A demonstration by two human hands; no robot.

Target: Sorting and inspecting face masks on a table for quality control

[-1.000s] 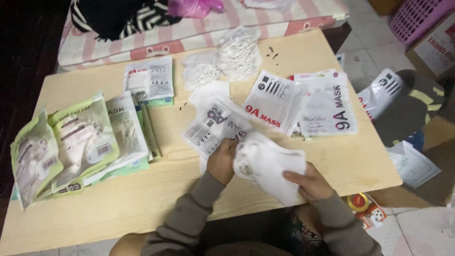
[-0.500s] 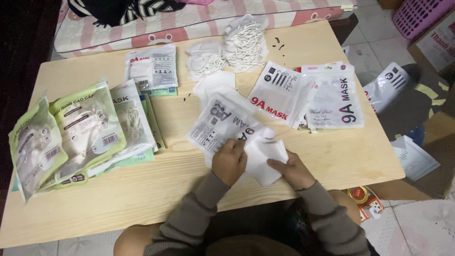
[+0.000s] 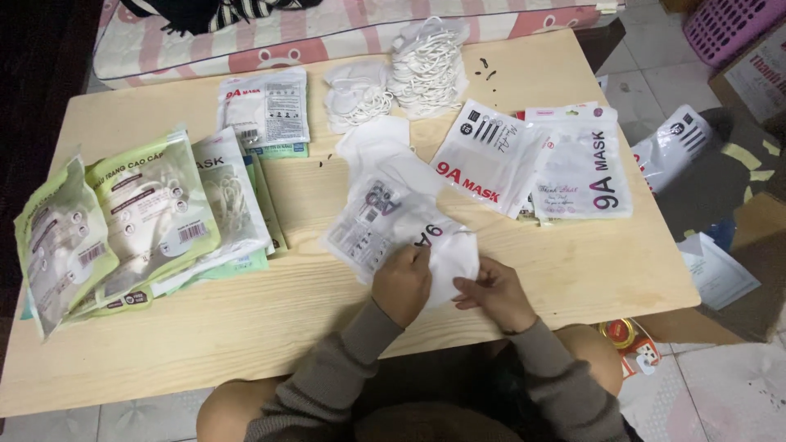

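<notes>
Both pinching a white mask [image 3: 446, 258] halfway in a clear pouch [image 3: 385, 221]: left hand [image 3: 403, 282] at the pouch mouth, right hand [image 3: 495, 290] gripping the mask. Could crumple or snag if shoved crooked.

Home room used for my piecework: low wooden table [image 3: 246, 344] over a tiled floor [image 3: 720, 385], pink striped mattress [image 3: 327, 37] beyond the table's far edge, purple plastic basket [image 3: 733, 24] off its far right corner, cardboard box [image 3: 757, 74] beside that.
</notes>
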